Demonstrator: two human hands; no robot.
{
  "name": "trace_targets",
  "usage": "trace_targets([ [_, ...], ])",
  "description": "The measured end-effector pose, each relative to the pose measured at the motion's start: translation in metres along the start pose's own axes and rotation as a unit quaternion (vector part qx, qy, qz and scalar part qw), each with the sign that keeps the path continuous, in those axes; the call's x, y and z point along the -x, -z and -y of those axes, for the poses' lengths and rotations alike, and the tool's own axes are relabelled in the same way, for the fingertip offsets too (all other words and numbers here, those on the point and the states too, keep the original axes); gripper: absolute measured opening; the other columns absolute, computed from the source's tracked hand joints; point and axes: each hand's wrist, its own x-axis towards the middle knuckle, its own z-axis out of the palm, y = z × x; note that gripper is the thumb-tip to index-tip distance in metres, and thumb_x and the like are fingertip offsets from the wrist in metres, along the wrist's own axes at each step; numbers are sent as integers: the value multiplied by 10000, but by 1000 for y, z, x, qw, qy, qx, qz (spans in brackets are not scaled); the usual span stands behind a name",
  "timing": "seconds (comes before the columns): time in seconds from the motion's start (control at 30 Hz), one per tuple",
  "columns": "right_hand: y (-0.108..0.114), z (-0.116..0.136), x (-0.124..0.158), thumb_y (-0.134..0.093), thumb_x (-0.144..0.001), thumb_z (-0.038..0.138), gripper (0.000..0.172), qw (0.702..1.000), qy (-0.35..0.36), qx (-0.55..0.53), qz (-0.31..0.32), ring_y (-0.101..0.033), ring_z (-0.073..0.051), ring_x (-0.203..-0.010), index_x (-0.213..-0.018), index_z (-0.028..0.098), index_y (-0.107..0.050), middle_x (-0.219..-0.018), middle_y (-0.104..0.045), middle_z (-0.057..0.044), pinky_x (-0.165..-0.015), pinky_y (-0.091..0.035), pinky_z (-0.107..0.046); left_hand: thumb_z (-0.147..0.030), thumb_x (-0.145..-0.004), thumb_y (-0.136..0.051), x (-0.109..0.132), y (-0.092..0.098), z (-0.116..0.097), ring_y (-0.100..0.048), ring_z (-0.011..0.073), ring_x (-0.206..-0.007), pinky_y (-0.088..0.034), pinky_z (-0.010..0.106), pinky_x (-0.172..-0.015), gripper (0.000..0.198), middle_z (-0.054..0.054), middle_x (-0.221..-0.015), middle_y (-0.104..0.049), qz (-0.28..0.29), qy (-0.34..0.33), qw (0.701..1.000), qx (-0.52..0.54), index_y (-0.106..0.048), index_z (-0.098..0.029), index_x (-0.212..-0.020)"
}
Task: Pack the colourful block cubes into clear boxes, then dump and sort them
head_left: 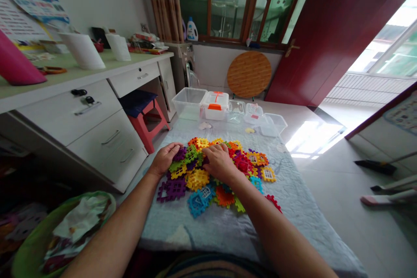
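Note:
A heap of colourful plastic interlocking building blocks (197, 179) is spread over the cloth-covered table. At the heap's left edge, my left hand (165, 157) has thumb and fingers pressed together beside a purple block (180, 153); what they pinch, if anything, is hidden. My right hand (220, 163) rests palm down on top of the heap, its fingers somewhat apart and bent over the blocks. Nearer to me are a large purple block (171, 190), a blue block (197, 203) and an orange block (224, 196). A red block (273, 202) lies apart at right.
Beyond the heap stand an open clear bin (190, 97), a lidded box with orange clasps (215, 106) and several smaller clear containers (275, 124). A desk (94, 117) and a red stool (146, 124) are left. A green basket (29, 243) sits at lower left.

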Motion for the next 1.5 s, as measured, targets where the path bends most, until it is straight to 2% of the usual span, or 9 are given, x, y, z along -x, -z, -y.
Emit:
trace_targets([
  [0.13, 1, -4, 5, -613, -791, 155, 352, 1000, -5, -5, -22, -541, -253, -1020, -1139, 208, -628, -1057, -640, -92, -979, -335, -440, -474, -815, -527, -2, 0, 5, -648, 263, -1030, -472, 377, -960, 441, 99, -1078, -724, -12, 0, 999, 33, -683, -142, -1060],
  [0.33, 25, -14, 21, -604, -831, 105, 113, 989, -28, -121, -76, -563, -177, -836, -850, 205, -653, -855, -618, -31, -781, -412, -305, -347, -742, -489, -1, 2, 3, -633, 269, -1066, -461, 392, -978, 423, 87, -1101, -712, -10, -1, 1000, 21, -677, -139, -1058],
  [0.57, 48, -58, 65, -570, -880, 177, 82, 949, -106, -111, -275, -553, -184, -809, -868, 209, -645, -842, -556, -35, -765, -442, -312, -312, -741, -519, 3, 1, -4, -614, 276, -1080, -419, 413, -1031, 379, 84, -1094, -713, -18, -77, 979, -190, -694, -174, -1048],
  [0.63, 45, -70, 76, -582, -875, 193, 91, 958, -108, -87, -252, -554, -205, -859, -900, 212, -668, -876, -572, -50, -810, -443, -345, -317, -747, -540, 3, 1, -3, -623, 268, -1048, -444, 399, -1003, 359, 80, -1073, -715, -8, -96, 972, -216, -692, -182, -1043],
  [0.73, 39, -81, 87, -648, -833, 223, 95, 983, -82, -113, -123, -575, -216, -900, -912, 228, -702, -930, -615, -53, -844, -447, -370, -331, -758, -552, 4, 3, -3, -636, 258, -983, -475, 391, -952, 347, 83, -1030, -706, 6, -109, 970, -218, -688, -171, -1035],
  [0.8, 37, -83, 91, -648, -833, 235, 81, 982, -77, -151, -84, -589, -208, -904, -883, 231, -712, -940, -635, -47, -853, -452, -366, -341, -756, -563, 4, 4, -5, -639, 253, -952, -485, 390, -930, 343, 79, -997, -697, 12, -112, 972, -208, -688, -167, -1024],
  [1.1, 26, -76, 87, -619, -844, 260, 196, 973, -93, -145, -155, -569, -246, -1048, -1030, 229, -673, -1069, -689, -69, -964, -417, -438, -423, -743, -645, 9, 6, -14, -639, 212, -873, -504, 340, -853, 375, 61, -970, -675, -11, -64, 992, -107, -684, -162, -1010],
  [1.33, 25, -66, 59, -605, -861, 340, 541, 988, -105, -78, -83, -424, -314, -1284, -1358, 162, -488, -1335, -582, -143, -1053, -348, -492, -430, -676, -703, 9, 4, -13, -617, 175, -723, -487, 272, -681, 382, 24, -806, -679, -54, -15, 998, 4, -679, -159, -945],
  [1.5, 20, -65, 47, -581, -858, 293, 553, 992, -107, -63, -32, -445, -315, -1261, -1379, 150, -462, -1319, -580, -153, -1056, -333, -504, -440, -691, -703, 10, 4, -13, -555, 145, -595, -431, 246, -571, 378, -6, -679, -634, -57, 6, 998, 12, -687, -160, -945],
])
